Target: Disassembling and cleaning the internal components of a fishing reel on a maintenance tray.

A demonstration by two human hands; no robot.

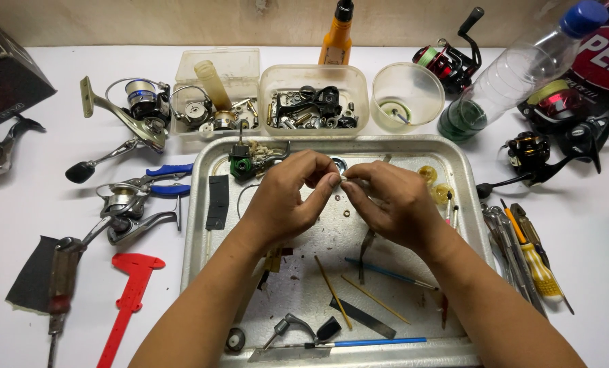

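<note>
Over the far half of the metal tray [202,225], your two hands meet fingertip to fingertip around one tiny silvery part [342,178]. Your left hand [287,194] is curled nearly closed, thumb and forefinger pinching towards the part from the left; your right hand [393,201] is curled the same way and pinches it from the right. The part sits right between the two sets of fingertips, so neither hand is nearer, and it is too small to tell which way its long axis runs or which hand truly bears it. Directly below your fingertips, on the tray floor, lie two small rings [346,212], just apart from each other. A dark green reel body [242,163] rests at the tray's far left corner, near your left hand. On the bench to the left lies a red caliper [128,293].
</note>
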